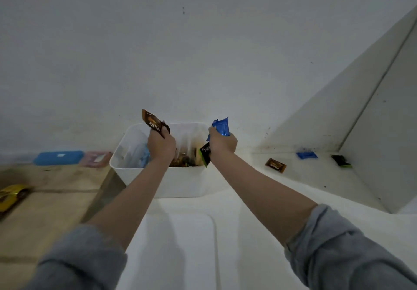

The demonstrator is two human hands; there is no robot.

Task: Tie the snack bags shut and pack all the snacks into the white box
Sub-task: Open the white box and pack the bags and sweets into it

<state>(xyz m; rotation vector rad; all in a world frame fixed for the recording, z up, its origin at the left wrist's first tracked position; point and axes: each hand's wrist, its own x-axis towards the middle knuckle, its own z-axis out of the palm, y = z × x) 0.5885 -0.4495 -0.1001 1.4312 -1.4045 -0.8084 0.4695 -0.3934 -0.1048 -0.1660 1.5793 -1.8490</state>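
The white box [180,182] stands against the wall on a white surface, with tied clear bags and snacks inside. Over its left half, my left hand [160,144] grips a brown snack packet [152,121] that sticks up from the fist. Over the box's right rim, my right hand [222,143] grips a blue snack packet [222,125] at the top and a black and green packet [205,156] below the palm. Three loose snacks lie on the white surface to the right: a brown packet [275,165], a blue one [306,155] and a black and green one [341,161].
A white lid [178,249] lies flat in front of the box. To the left is a wooden table [49,199] with a gold wrapper [12,196] on it, and a blue case [58,157] and a pink case [97,159] by the wall. A slanted white panel [361,120] rises at the right.
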